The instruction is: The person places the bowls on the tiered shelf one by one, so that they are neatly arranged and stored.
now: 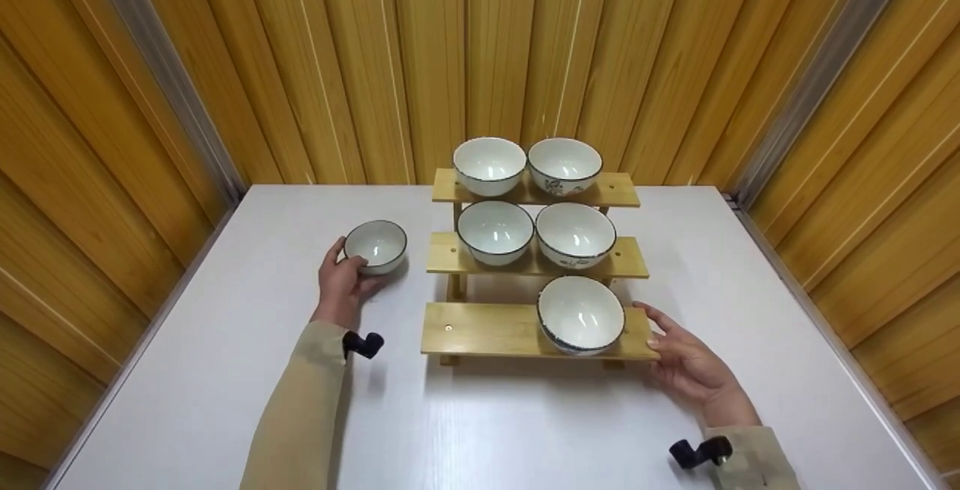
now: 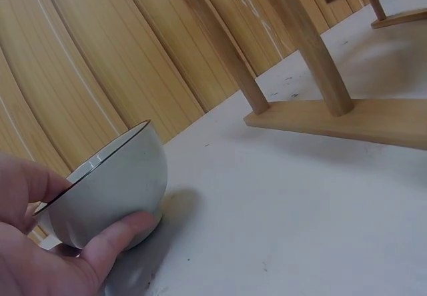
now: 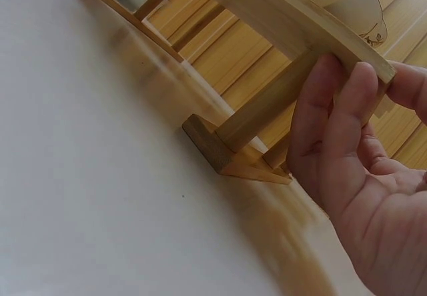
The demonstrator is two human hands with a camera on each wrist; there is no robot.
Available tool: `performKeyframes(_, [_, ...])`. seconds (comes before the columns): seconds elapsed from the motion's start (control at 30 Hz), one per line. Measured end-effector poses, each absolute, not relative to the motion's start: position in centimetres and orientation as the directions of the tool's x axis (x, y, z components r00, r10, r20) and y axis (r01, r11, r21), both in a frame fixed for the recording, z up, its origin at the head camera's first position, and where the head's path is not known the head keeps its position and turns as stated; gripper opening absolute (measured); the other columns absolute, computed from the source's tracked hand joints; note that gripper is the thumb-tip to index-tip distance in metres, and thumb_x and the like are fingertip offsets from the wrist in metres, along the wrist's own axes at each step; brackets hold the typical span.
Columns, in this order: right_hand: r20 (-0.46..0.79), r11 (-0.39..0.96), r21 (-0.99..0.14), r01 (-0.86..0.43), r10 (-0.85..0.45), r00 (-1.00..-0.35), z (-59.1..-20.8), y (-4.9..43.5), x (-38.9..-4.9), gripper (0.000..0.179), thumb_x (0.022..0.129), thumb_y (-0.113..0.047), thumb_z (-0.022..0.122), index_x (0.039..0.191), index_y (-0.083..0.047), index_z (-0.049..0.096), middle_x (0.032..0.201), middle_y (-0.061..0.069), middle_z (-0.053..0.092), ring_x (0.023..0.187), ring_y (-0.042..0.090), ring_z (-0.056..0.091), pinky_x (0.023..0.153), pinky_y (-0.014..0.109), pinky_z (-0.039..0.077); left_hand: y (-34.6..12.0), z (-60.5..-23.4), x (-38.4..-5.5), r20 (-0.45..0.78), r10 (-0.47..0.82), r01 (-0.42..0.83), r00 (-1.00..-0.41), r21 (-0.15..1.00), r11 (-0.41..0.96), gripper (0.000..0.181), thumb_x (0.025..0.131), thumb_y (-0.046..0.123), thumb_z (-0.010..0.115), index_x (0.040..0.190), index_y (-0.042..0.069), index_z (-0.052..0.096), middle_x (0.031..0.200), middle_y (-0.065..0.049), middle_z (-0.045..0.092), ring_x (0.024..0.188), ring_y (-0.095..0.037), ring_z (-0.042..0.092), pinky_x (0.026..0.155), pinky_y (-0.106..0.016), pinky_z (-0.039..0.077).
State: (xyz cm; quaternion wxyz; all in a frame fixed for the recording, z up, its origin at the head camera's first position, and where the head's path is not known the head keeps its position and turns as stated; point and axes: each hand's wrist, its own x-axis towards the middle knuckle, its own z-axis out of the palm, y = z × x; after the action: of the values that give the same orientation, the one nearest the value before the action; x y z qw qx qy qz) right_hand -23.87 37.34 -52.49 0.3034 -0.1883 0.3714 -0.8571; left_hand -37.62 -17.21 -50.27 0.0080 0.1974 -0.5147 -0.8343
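My left hand (image 1: 341, 284) grips a small white bowl (image 1: 380, 244) with a dark rim, left of the stand; the thumb presses on its side and other fingers reach over the rim. In the left wrist view that bowl (image 2: 117, 183) is close to the tabletop; whether its foot touches cannot be told. My right hand (image 1: 690, 366) pinches the right end of the lowest board of a three-tier wooden stand (image 1: 480, 329). A bowl (image 1: 581, 317) sits on the right of that board. In the right wrist view, fingers (image 3: 343, 123) curl under the board's end.
Two bowls stand side by side on the middle tier (image 1: 442, 254), and two more on the top tier (image 1: 444, 186). The stand rests on a white table (image 1: 487, 430). Wood-patterned panels (image 1: 427, 47) enclose the table at the back and both sides.
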Motion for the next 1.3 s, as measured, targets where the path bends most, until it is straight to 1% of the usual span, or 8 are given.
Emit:
performKeyframes(0.23, [0.103,-0.543,-0.748,0.381,-0.663,-0.742,-52.6,37.3,-23.8,0.066,0.104,0.010,0.014,0.156,-0.024,0.037,0.139,0.007,0.062,0.116,0.021,0.069,0.091,0.024,0.060,-17.9,-48.8,-35.2,-0.291,-0.187,-0.202,-0.938,0.899,-0.389,0.079,0.098,-0.004,0.048,0.165,0.028,0.021,0.171,-0.015,0.019,0.145,-0.033,0.042,0.112,-0.047,0.052])
performKeyframes(0.5, [0.090,-0.545,-0.745,0.384,-0.653,-0.752,-52.4,37.5,-23.9,0.066,0.105,0.011,0.014,0.156,-0.024,0.037,0.139,0.007,0.059,0.114,0.019,0.068,0.086,0.022,0.061,-18.5,-45.5,-31.0,-0.240,-0.092,-0.202,-0.966,0.932,-0.302,0.079,0.097,-0.006,0.049,0.165,0.025,0.023,0.171,-0.017,0.018,0.146,-0.040,0.040,0.093,-0.045,0.063])
performKeyframes(0.6, [0.075,-0.544,-0.743,0.389,-0.646,-0.760,-52.4,37.6,-23.8,0.066,0.105,0.010,0.014,0.156,-0.025,0.038,0.139,0.005,0.058,0.114,0.019,0.067,0.086,0.022,0.061,-18.4,-44.4,-29.4,-0.217,-0.038,-0.197,-0.975,0.937,-0.288,0.079,0.097,-0.009,0.048,0.165,0.022,0.023,0.171,-0.017,0.017,0.144,-0.041,0.040,0.089,-0.045,0.065])
performKeyframes(0.83, [0.083,-0.555,-0.729,0.401,-0.653,-0.753,-52.6,37.6,-23.8,0.066,0.105,0.010,0.013,0.156,-0.024,0.036,0.141,0.006,0.057,0.117,0.020,0.067,0.090,0.024,0.062,-17.3,-42.4,-26.4,-0.206,0.066,-0.215,-0.976,0.956,-0.199,0.076,0.095,-0.008,0.051,0.163,0.019,0.029,0.163,-0.021,0.029,0.134,-0.037,0.046,0.088,-0.048,0.065])
performKeyframes(0.9, [0.088,-0.557,-0.731,0.395,-0.650,-0.755,-52.6,37.6,-23.7,0.066,0.105,0.011,0.013,0.156,-0.024,0.037,0.141,0.006,0.057,0.116,0.020,0.067,0.088,0.023,0.061,-16.7,-41.9,-25.8,-0.201,0.105,-0.218,-0.974,0.959,-0.179,0.076,0.094,-0.007,0.053,0.162,0.018,0.032,0.162,-0.022,0.029,0.133,-0.039,0.046,0.087,-0.049,0.065])
performKeyframes(1.0, [0.079,-0.553,-0.733,0.396,-0.648,-0.758,-52.6,37.6,-23.7,0.066,0.105,0.010,0.013,0.156,-0.025,0.038,0.141,0.005,0.056,0.118,0.020,0.066,0.092,0.024,0.061,-15.5,-41.5,-25.0,-0.199,0.180,-0.231,-0.963,0.956,-0.180,0.075,0.092,-0.008,0.053,0.161,0.016,0.034,0.162,-0.023,0.028,0.134,-0.043,0.045,0.088,-0.053,0.065])
performKeyframes(1.17, [0.051,-0.552,-0.722,0.416,-0.643,-0.764,-52.5,37.4,-23.6,0.065,0.105,0.011,0.015,0.155,-0.024,0.037,0.142,0.005,0.056,0.121,0.020,0.065,0.098,0.026,0.060,-13.2,-41.6,-24.5,-0.208,0.311,-0.272,-0.927,0.945,-0.180,0.075,0.092,-0.008,0.053,0.160,0.015,0.034,0.161,-0.023,0.030,0.134,-0.041,0.047,0.095,-0.062,0.059])
performKeyframes(1.3, [0.067,-0.564,-0.714,0.416,-0.645,-0.761,-52.5,37.3,-23.6,0.065,0.104,0.011,0.014,0.158,-0.022,0.032,0.143,0.007,0.056,0.121,0.022,0.065,0.100,0.027,0.060,-11.2,-42.2,-24.8,-0.212,0.363,-0.287,-0.908,0.943,-0.167,0.074,0.092,-0.008,0.054,0.160,0.015,0.036,0.159,-0.023,0.034,0.129,-0.039,0.051,0.095,-0.063,0.059])
